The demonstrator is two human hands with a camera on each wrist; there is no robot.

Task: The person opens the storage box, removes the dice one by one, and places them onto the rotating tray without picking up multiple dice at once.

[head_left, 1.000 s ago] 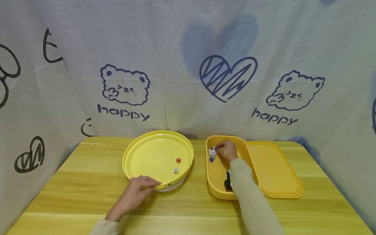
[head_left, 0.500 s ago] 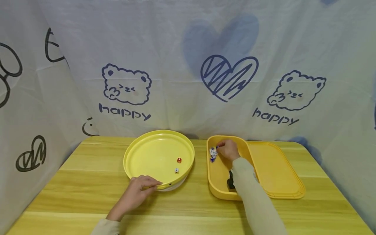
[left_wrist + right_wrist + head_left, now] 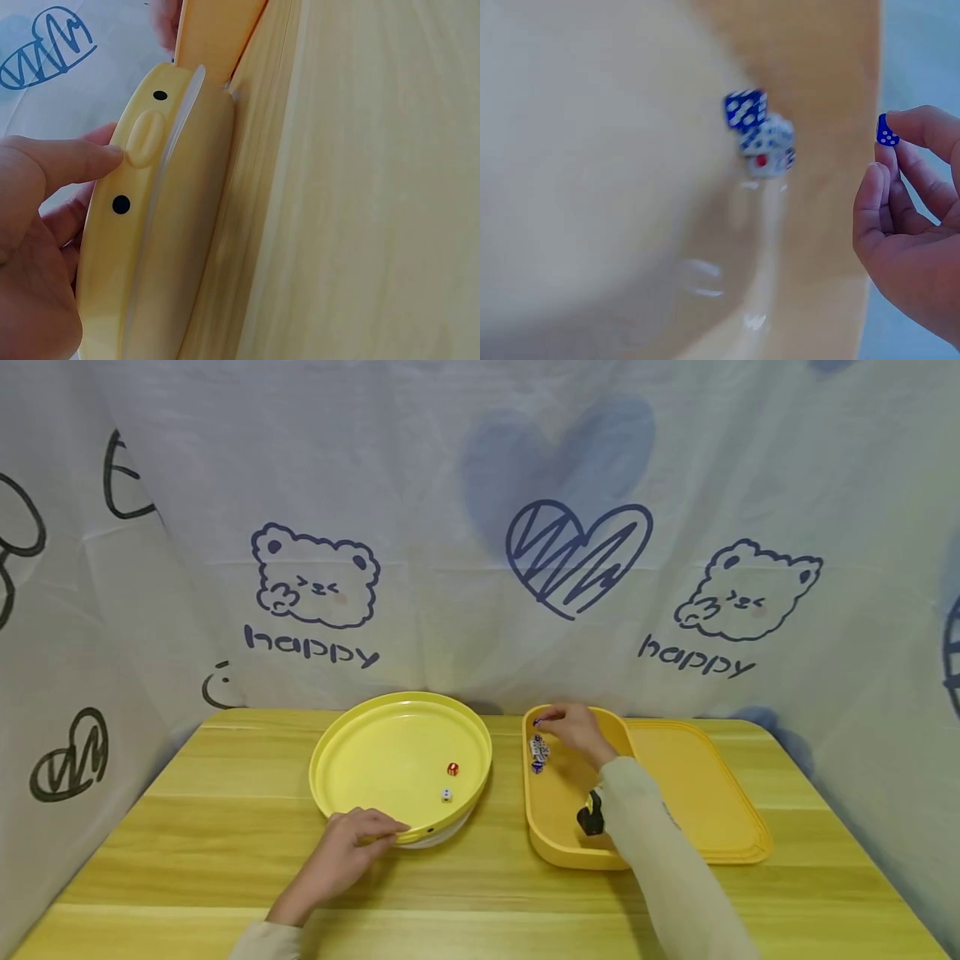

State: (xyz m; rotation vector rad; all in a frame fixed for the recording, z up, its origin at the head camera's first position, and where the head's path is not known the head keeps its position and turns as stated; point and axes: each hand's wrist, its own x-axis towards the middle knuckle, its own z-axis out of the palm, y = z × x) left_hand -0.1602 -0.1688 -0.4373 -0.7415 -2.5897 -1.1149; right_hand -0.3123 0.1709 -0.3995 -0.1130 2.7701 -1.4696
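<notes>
My right hand [image 3: 576,729] pinches a blue die [image 3: 887,130] with white pips between thumb and fingertips, above the far left part of the orange box [image 3: 555,814]. Below it, a small cluster of white dice [image 3: 768,142] and blue dice [image 3: 745,110] lies against the box's left wall. My left hand [image 3: 347,852] holds the near rim of the round yellow tray [image 3: 375,760], its thumb beside the raised beak shape in the left wrist view. A red die [image 3: 453,769] and a white die [image 3: 447,795] lie apart in the tray's right part.
A black object [image 3: 591,817] lies in the near part of the box, partly hidden by my right sleeve. The flat orange lid [image 3: 697,785] is on the wooden table [image 3: 420,910], right of the box. A printed cloth [image 3: 442,610] hangs behind the table.
My right hand has moved away from the dice cluster, up and toward the box's far left corner, with the blue die between its fingertips. My left hand stays on the tray rim.
</notes>
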